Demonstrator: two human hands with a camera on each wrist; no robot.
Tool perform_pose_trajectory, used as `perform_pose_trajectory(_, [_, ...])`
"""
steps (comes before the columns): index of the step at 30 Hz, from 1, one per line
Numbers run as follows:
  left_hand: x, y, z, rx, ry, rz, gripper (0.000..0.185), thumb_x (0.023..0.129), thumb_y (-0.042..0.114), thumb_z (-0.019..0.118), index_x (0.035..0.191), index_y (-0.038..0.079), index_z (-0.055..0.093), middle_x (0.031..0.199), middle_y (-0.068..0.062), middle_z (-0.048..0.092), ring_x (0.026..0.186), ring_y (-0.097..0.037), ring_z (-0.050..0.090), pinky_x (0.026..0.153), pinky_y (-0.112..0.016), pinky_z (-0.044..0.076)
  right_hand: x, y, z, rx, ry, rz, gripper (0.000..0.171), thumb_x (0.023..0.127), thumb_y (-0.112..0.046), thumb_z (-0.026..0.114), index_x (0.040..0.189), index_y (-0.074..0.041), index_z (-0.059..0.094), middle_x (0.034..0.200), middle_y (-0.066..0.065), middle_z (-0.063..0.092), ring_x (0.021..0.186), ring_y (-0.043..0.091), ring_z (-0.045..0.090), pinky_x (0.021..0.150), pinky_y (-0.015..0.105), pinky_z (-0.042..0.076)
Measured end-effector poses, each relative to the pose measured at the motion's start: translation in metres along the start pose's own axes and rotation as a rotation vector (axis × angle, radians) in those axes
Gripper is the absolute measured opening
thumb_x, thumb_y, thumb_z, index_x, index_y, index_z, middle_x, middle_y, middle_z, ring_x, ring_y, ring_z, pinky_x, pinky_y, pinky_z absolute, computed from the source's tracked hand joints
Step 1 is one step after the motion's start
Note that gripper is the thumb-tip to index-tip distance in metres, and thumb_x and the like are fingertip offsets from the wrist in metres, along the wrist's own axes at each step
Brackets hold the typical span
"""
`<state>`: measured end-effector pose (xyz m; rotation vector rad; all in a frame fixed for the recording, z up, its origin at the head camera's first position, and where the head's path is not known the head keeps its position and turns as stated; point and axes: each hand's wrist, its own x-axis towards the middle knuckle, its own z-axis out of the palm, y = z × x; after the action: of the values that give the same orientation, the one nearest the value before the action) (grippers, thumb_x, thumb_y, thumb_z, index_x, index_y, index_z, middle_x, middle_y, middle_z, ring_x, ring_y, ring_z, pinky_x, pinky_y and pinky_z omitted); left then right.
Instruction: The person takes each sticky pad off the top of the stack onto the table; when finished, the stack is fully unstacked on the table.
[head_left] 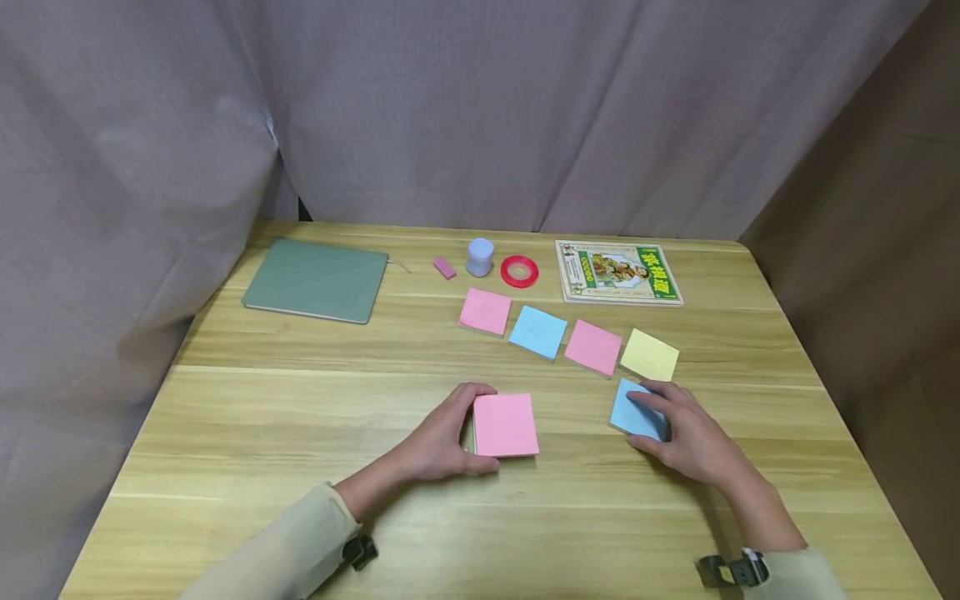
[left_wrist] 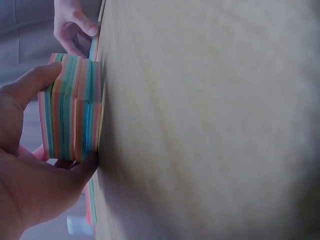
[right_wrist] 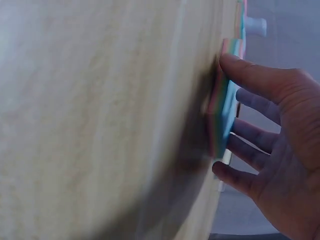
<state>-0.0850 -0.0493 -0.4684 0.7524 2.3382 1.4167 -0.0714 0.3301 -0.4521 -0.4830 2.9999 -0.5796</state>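
My left hand [head_left: 450, 437] grips a thick stack of sticky note pads [head_left: 506, 425] with a pink top, thumb on the near side and fingers on the far side. In the left wrist view the stack [left_wrist: 72, 107] shows many coloured layers and rests on the table. My right hand [head_left: 686, 429] is at a blue-topped sticky note pad [head_left: 637, 410], its fingers spread over it. In the right wrist view the thumb lies at the edge of this pad [right_wrist: 222, 105]; the fingers are loosely extended.
Beyond the hands, pink [head_left: 485, 312], blue [head_left: 537, 332], pink [head_left: 593, 347] and yellow [head_left: 650, 355] pads form a slanting row. Farther back are a green notebook [head_left: 317, 280], an eraser-like pink block [head_left: 444, 267], a lavender container [head_left: 480, 257], red tape [head_left: 519, 272] and a booklet [head_left: 618, 273].
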Motion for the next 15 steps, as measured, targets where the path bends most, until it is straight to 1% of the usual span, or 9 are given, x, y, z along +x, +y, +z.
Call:
perform_pose_trajectory(4, [0.000, 0.000, 0.000, -0.006, 0.000, 0.001, 0.086, 0.067, 0.019, 0.091, 0.137, 0.014, 0.040, 0.127, 0.003, 0.048, 0.115, -0.013, 0.046, 0.104, -0.037, 0.038, 0.002, -0.011, -0.006, -0.021, 0.030, -0.051, 0.058, 0.079, -0.027, 0.083, 0.129, -0.008, 0.063, 0.137, 0.018, 0.048, 0.124, 0.039, 0.043, 0.092, 0.059, 0.041])
perform_pose_trajectory(7, [0.000, 0.000, 0.000, -0.008, -0.001, 0.000, 0.086, 0.067, 0.019, 0.092, 0.136, 0.015, 0.040, 0.128, 0.003, 0.048, 0.115, -0.013, 0.046, 0.104, -0.037, 0.038, 0.007, -0.026, -0.012, -0.010, 0.043, -0.104, 0.056, 0.080, -0.026, 0.082, 0.130, -0.009, 0.062, 0.138, 0.016, 0.048, 0.125, 0.037, 0.042, 0.093, 0.058, 0.041])
perform_pose_trajectory(11, [0.000, -0.001, 0.000, 0.001, -0.003, -0.004, 0.087, 0.066, 0.018, 0.092, 0.137, 0.015, 0.040, 0.128, 0.004, 0.048, 0.116, -0.012, 0.046, 0.104, -0.036, 0.037, 0.017, -0.057, -0.014, 0.031, 0.027, -0.178, 0.057, 0.080, -0.027, 0.082, 0.131, -0.010, 0.062, 0.142, 0.011, 0.046, 0.129, 0.033, 0.041, 0.095, 0.054, 0.042])
perform_pose_trajectory(15, [0.001, -0.002, 0.001, 0.014, 0.000, -0.009, 0.089, 0.066, 0.018, 0.092, 0.138, 0.014, 0.040, 0.130, 0.003, 0.048, 0.117, -0.013, 0.046, 0.104, -0.036, 0.037, 0.028, -0.092, -0.005, 0.058, -0.019, -0.262, 0.063, 0.080, -0.035, 0.081, 0.135, -0.015, 0.059, 0.147, 0.005, 0.043, 0.134, 0.027, 0.038, 0.100, 0.051, 0.041])
